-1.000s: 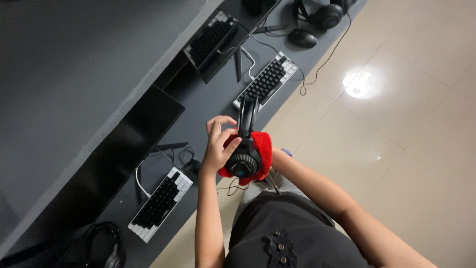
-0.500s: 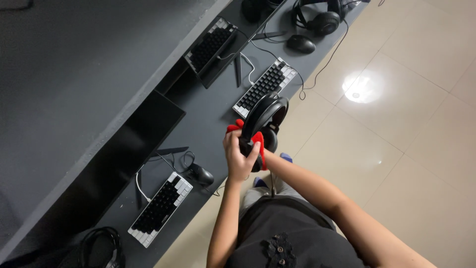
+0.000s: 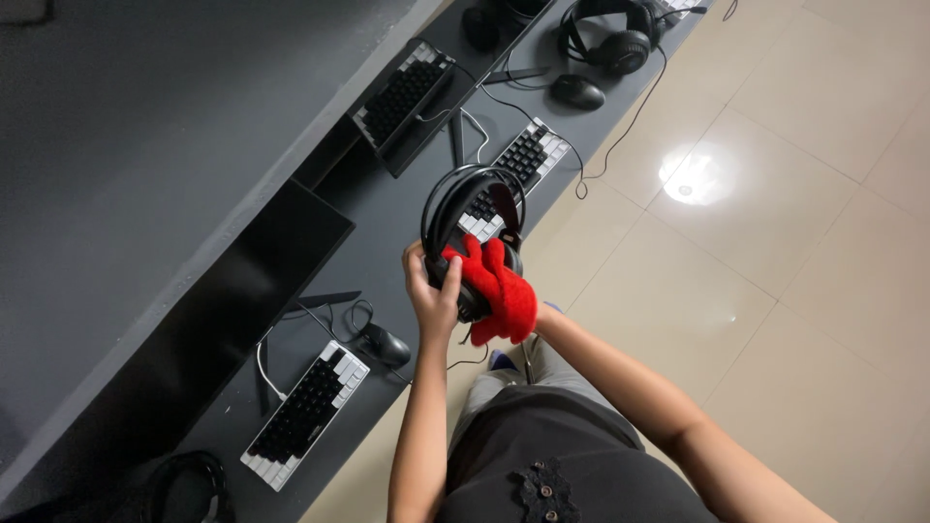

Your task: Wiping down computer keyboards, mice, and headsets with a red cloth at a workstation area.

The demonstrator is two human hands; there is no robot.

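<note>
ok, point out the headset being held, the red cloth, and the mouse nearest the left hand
headset (image 3: 472, 189): head view, on the top of its black headband.
red cloth (image 3: 504, 291): head view, middle of the cloth.
mouse (image 3: 386, 344): head view, on its black back.

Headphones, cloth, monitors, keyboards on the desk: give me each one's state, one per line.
black headphones: lifted off the desk, gripped by left hand
red cloth: covering right hand, pressed on an earcup
monitors: screens dark
keyboards: flat on desk, untouched
second headphones: resting on desk
</note>
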